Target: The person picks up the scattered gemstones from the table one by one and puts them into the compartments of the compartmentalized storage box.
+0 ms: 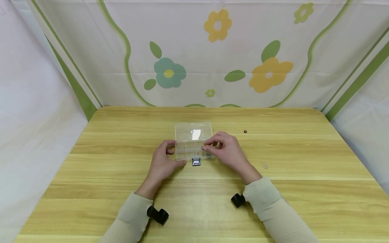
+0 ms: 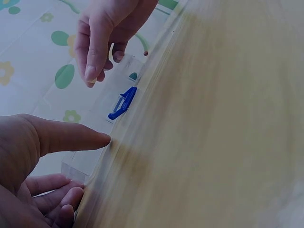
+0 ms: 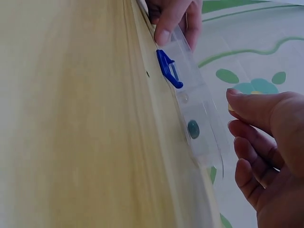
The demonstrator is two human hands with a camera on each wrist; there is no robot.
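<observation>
Your left hand (image 1: pixel 163 163) gripped the clear box (image 1: pixel 180 149) on the worktop (image 1: pixel 197 206); your right hand (image 1: pixel 227 150) pinched a small pale piece (image 2: pixel 92 81) above it. Probably light, stiff and slippery, the box suited gripping by its ends.

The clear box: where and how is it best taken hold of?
Grip the clear box by its left end, probably best from the left: that end is short, while the open lid extends behind and the blue latch juts out in front. The left hand grips there.
</observation>
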